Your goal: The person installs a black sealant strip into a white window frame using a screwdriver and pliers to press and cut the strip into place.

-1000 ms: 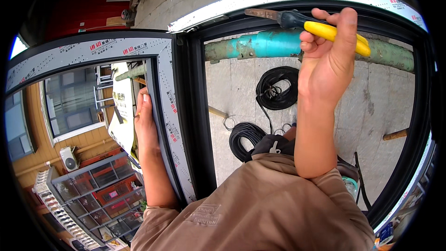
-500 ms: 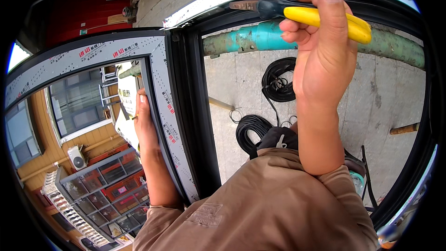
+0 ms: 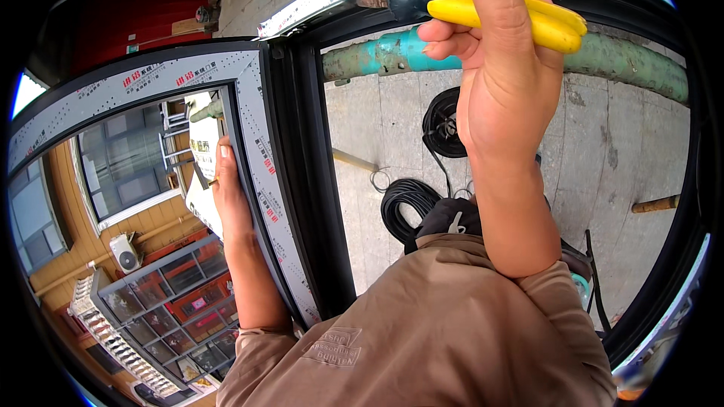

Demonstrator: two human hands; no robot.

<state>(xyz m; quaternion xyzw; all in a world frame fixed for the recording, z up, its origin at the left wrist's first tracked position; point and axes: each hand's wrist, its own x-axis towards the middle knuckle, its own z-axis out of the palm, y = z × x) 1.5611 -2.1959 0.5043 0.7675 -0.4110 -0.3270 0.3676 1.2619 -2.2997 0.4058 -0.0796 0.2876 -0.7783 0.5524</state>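
My right hand (image 3: 509, 83) is closed around the yellow handles of a pair of pliers (image 3: 554, 24). Their dark head and rusty jaws point left, close to the far rail of a black window frame (image 3: 332, 26); contact there cannot be made out. At the left stands a sash (image 3: 253, 124) covered in pale printed film, joined to the frame at a corner. My left hand (image 3: 232, 200) lies along the inner edge of this sash, thumb pointing away from me. Most of its fingers are hidden, so its grip does not show.
Beyond the frame opening runs a green and turquoise pipe (image 3: 637, 68). Coils of black cable (image 3: 407, 200) lie on the grey paving (image 3: 596, 158). A short wooden stick (image 3: 656, 204) is at the right. Within the sash appears a yellow building (image 3: 143, 222) with windows.
My right hand and the pliers have shifted left and slightly farther away along the far rail. My left hand has slid a little farther up along the sash edge.
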